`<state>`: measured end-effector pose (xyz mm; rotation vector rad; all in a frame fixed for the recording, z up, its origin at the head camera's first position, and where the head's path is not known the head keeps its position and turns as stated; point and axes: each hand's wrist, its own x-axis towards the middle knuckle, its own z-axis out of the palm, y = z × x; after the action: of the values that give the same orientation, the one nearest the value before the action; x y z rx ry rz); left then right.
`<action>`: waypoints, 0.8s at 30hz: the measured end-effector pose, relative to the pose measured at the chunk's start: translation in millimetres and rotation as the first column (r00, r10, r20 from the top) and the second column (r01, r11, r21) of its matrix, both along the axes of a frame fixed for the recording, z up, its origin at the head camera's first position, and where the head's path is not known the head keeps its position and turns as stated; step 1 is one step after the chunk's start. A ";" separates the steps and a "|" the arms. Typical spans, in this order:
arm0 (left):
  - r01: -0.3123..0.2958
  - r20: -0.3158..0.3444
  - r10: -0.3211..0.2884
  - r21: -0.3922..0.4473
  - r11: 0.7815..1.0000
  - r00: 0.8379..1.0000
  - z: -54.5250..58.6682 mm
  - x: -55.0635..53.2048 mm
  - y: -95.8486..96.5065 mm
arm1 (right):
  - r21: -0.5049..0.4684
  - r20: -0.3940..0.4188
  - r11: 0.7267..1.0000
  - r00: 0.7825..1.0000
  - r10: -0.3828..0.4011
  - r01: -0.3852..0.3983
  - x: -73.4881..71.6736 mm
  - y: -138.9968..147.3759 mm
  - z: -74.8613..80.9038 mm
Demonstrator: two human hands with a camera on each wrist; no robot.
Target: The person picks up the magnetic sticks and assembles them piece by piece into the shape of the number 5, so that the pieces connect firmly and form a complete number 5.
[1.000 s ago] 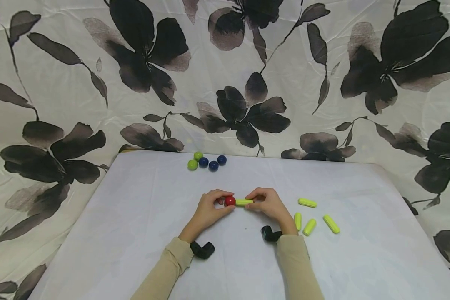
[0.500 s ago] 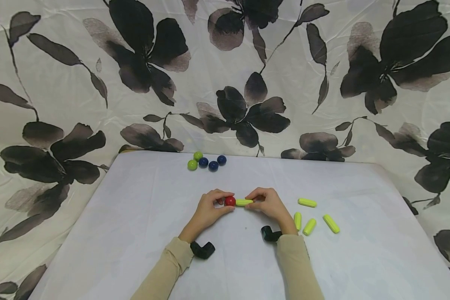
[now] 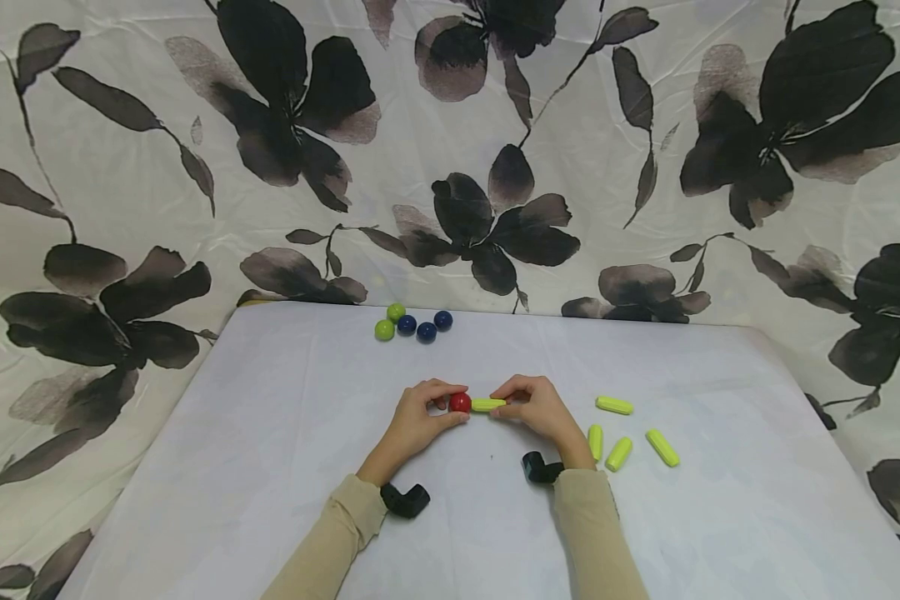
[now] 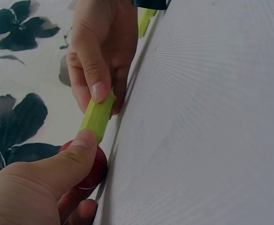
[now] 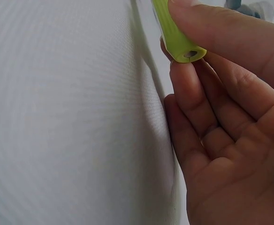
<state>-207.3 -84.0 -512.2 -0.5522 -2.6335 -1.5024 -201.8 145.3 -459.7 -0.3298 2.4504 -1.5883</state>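
Observation:
My left hand pinches a glossy red ball between thumb and fingers near the middle of the table. My right hand holds the far end of a short yellow-green ridged stick. The stick's other end meets the ball; whether it sits inside it cannot be seen. In the left wrist view the left thumb lies across the ball, hiding the joint with the stick. A small hole shows in the stick's free end in the right wrist view, by the right thumb and fingers.
Several similar sticks lie right of the right hand, one farther back and another farthest right. Two green balls and three dark blue balls sit near the back edge of the white-covered table. Behind hangs a floral cloth.

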 end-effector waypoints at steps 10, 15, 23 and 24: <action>0.005 0.005 -0.005 -0.007 1.000 1.000 2.0 0.4 0.0 | -0.006 -0.016 0.999 0.999 0.049 -0.049 3.4 2.0 8.8; 0.016 -0.024 -0.016 -0.003 1.000 1.000 1.4 0.2 -0.4 | 0.007 -0.015 0.996 0.996 0.087 -0.087 -13.0 5.7 -13.5; 0.012 -0.027 -0.012 -0.002 1.000 1.000 4.6 1.9 -0.1 | 0.150 -0.045 0.985 0.995 0.089 -0.081 -32.8 -4.3 5.5; 0.013 -0.034 -0.013 -0.002 1.000 0.999 5.0 2.4 0.1 | 0.169 -0.062 0.983 0.994 0.090 -0.078 -36.9 -5.9 8.1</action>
<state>-205.0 -83.9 -507.1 -0.5910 -2.6112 -1.4800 -238.7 139.4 -451.6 -0.4612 2.5635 -1.3497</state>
